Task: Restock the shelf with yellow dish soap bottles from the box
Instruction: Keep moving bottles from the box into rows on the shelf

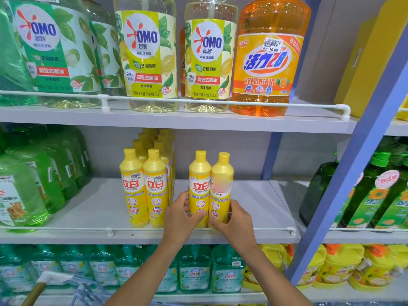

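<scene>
Two yellow dish soap bottles stand upright side by side on the middle shelf (254, 195). My left hand (181, 215) grips the lower part of the left bottle (199, 175). My right hand (234, 224) grips the lower part of the right bottle (222, 175). Just to the left, apart from them, rows of the same yellow bottles (144, 184) run from the front rail to the back of the shelf. The box is not in view.
Green jugs (37, 173) fill the middle shelf's left side. A white rail (88, 229) runs along its front edge. Large OMO bottles (145, 54) and an orange bottle (267, 58) stand above. Teal bottles (194, 268) sit below. A blue upright (344, 184) bounds the right.
</scene>
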Motion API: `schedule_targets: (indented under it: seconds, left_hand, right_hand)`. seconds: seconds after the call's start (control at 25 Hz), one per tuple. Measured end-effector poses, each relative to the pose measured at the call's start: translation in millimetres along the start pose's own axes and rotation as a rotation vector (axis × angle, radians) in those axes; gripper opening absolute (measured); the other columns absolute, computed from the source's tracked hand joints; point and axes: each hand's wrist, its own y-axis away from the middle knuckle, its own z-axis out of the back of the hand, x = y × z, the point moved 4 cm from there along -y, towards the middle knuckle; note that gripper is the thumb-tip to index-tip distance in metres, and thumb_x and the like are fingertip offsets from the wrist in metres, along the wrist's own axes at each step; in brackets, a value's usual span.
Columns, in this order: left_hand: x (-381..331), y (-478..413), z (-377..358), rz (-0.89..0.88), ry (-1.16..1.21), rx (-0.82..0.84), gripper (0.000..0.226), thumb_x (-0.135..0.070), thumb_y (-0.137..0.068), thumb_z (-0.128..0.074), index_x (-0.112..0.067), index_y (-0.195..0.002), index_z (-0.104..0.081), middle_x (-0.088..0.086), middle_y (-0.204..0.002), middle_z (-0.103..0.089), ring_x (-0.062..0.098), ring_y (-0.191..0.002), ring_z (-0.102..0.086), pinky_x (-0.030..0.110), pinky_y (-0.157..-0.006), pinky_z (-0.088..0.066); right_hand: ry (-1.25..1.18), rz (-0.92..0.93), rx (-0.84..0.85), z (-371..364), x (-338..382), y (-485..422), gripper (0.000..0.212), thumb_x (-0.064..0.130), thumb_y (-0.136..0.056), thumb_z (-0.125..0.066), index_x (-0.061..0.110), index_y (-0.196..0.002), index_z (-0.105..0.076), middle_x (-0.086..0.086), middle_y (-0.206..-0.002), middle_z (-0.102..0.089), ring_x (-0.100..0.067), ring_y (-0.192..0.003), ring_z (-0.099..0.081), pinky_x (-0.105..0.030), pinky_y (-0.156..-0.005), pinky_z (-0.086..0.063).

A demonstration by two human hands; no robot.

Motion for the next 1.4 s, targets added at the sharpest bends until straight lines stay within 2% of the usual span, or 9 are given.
schedule_targets:
  seconds: [0.24, 0.36, 0.56, 0.72, 0.88, 1.0, 1.16, 1.28, 1.4]
  left_hand:
    - [12, -24, -21, 0.098, -0.099, -0.014, 0.056, -0.028, -0.073, -0.088, -0.026, -0.117, -0.053, -0.005, -0.114, -0.071, 0.01, -0.096, -0.068, 0.035, -0.086, -0.06]
    - [17, -54, -35, 0.134, -0.129, -0.079, 0.053, -0.032, -0.07, -0.087, -0.021, -0.11, -0.054, 0.003, -0.109, -0.074, 0.024, -0.096, -0.07, 0.044, -0.083, -0.059]
    - [35, -110, -54, 0.187, -0.087, -0.171, 0.046, -0.025, -0.071, -0.087, -0.016, -0.105, -0.058, 0.005, -0.104, -0.073, 0.025, -0.092, -0.069, 0.039, -0.079, -0.057]
    - [67, -138, -66, 0.179, -0.189, -0.242, 0.044, -0.041, -0.076, -0.081, -0.015, -0.101, -0.056, 0.006, -0.1, -0.072, 0.028, -0.094, -0.068, 0.037, -0.074, -0.054]
    - [84, -155, -72, 0.203, -0.251, -0.296, 0.046, -0.044, -0.076, -0.082, -0.011, -0.102, -0.062, 0.011, -0.102, -0.072, 0.034, -0.095, -0.067, 0.038, -0.075, -0.052]
    - [86, -160, -71, 0.189, -0.219, -0.307, 0.045, -0.041, -0.075, -0.084, -0.012, -0.104, -0.063, 0.012, -0.104, -0.073, 0.034, -0.094, -0.068, 0.036, -0.073, -0.051]
    - [88, -161, -71, 0.167, -0.186, -0.306, 0.045, -0.035, -0.078, -0.083, -0.013, -0.113, -0.064, 0.009, -0.108, -0.072, 0.031, -0.097, -0.068, 0.034, -0.076, -0.051]
    - [90, -163, -71, 0.133, -0.191, -0.33, 0.045, -0.034, -0.074, -0.086, -0.014, -0.11, -0.068, 0.01, -0.104, -0.068, 0.029, -0.095, -0.065, 0.037, -0.077, -0.054]
    - [91, -163, -71, 0.148, -0.169, -0.327, 0.046, -0.035, -0.072, -0.088, -0.017, -0.108, -0.068, 0.007, -0.104, -0.071, 0.025, -0.093, -0.068, 0.04, -0.079, -0.059]
  right_hand:
    - [-0.077, -0.089, 0.035, -1, -6, -22, 0.057, 0.038, -0.071, -0.091, 0.021, -0.11, -0.053, 0.007, -0.101, -0.071, -0.005, -0.087, -0.068, -0.011, -0.066, -0.052]
    - [-0.105, -0.11, 0.038, -8, -9, -53, 0.052, 0.036, -0.071, -0.091, 0.021, -0.105, -0.056, 0.009, -0.094, -0.07, -0.006, -0.082, -0.066, -0.007, -0.061, -0.048]
    - [-0.173, -0.142, 0.018, -36, -25, -117, 0.049, 0.034, -0.071, -0.091, 0.023, -0.107, -0.06, 0.011, -0.095, -0.071, -0.004, -0.083, -0.067, -0.009, -0.066, -0.05]
    - [-0.219, -0.133, -0.005, -61, -40, -154, 0.043, 0.034, -0.072, -0.09, 0.022, -0.102, -0.061, 0.013, -0.09, -0.071, 0.004, -0.079, -0.066, -0.005, -0.062, -0.044]
    - [-0.221, -0.089, -0.021, -79, -51, -174, 0.046, 0.041, -0.074, -0.087, 0.028, -0.109, -0.061, 0.011, -0.096, -0.075, -0.005, -0.087, -0.07, -0.012, -0.071, -0.051]
    - [-0.242, -0.049, -0.028, -85, -57, -185, 0.047, 0.042, -0.075, -0.086, 0.029, -0.112, -0.062, 0.009, -0.1, -0.077, -0.006, -0.089, -0.073, -0.027, -0.08, -0.059]
    - [-0.257, -0.006, -0.026, -84, -52, -185, 0.039, 0.034, -0.08, -0.084, 0.031, -0.112, -0.062, 0.012, -0.099, -0.075, 0.002, -0.085, -0.07, -0.014, -0.075, -0.054]
    - [-0.276, 0.007, -0.041, -84, -50, -184, 0.036, 0.033, -0.079, -0.084, 0.041, -0.105, -0.06, 0.015, -0.097, -0.075, -0.002, -0.089, -0.072, -0.022, -0.08, -0.057]
    - [-0.261, -0.026, -0.044, -82, -48, -183, 0.041, 0.035, -0.078, -0.085, 0.035, -0.112, -0.061, 0.015, -0.098, -0.073, -0.004, -0.09, -0.071, -0.013, -0.078, -0.054]
